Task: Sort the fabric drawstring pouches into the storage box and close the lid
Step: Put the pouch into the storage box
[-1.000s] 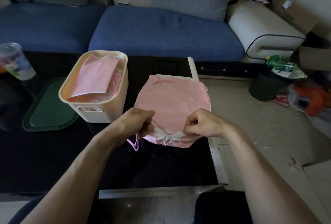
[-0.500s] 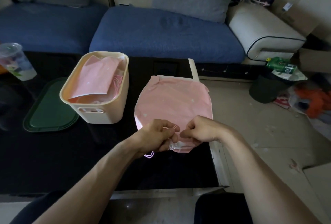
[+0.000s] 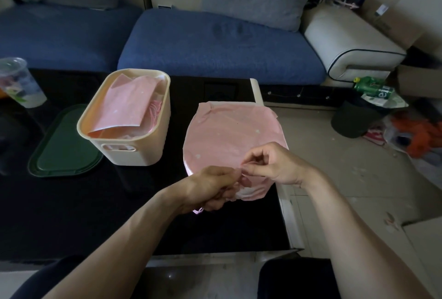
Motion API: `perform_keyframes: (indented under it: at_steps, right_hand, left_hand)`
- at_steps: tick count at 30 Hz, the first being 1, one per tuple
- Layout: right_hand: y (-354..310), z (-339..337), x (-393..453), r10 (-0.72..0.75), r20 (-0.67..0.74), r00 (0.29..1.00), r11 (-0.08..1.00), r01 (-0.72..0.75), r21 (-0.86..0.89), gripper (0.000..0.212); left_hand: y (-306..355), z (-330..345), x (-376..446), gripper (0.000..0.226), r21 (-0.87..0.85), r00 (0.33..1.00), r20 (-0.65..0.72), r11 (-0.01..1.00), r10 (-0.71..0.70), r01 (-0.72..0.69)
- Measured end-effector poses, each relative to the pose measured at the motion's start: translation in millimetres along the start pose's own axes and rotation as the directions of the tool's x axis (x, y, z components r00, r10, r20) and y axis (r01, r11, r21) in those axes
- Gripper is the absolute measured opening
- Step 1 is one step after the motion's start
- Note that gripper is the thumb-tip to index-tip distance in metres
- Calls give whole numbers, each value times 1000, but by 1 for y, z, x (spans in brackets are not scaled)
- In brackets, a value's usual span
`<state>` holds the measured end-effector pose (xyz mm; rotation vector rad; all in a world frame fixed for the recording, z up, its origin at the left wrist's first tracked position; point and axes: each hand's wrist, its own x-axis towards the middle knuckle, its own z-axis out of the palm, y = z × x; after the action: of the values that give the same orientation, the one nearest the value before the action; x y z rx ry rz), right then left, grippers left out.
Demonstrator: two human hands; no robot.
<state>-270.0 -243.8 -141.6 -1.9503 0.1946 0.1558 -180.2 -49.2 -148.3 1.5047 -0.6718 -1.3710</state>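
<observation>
Pink drawstring pouch [image 3: 235,136] flat on the black table [image 3: 71,203], just right of the cream storage box [image 3: 134,152]. Left hand [image 3: 210,188] curled on the pouch's gathered near edge, right hand [image 3: 275,164] pinching the same edge just beside it. More pink pouches [image 3: 129,104] inside the open box. Green lid [image 3: 64,145] flat, touching the box's left side.
</observation>
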Motion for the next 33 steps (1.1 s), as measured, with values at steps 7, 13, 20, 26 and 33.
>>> perform_keyframes:
  at_steps: [7,13,20,26,33]
  right_hand:
    - [3,7,7,-27,-92,995,997,33,65,15]
    - [2,6,6,-51,-17,999,998,50,-49,17]
    - [2,8,7,-34,-40,999,990,28,-136,8]
    - [-2,26,12,-45,-27,999,983,39,-177,17]
    - [-7,25,12,-121,-35,992,993,121,-14,24]
  left_hand:
    - [-7,-6,7,28,-151,987,-143,987,-70,48]
    - [0,-10,7,29,-222,991,-118,974,-64,37]
    - [-1,-8,6,34,-169,988,-136,984,-75,51]
    - [0,-5,3,51,-91,983,-157,993,-92,79]
    - [1,-9,6,44,-225,957,-223,965,-183,132]
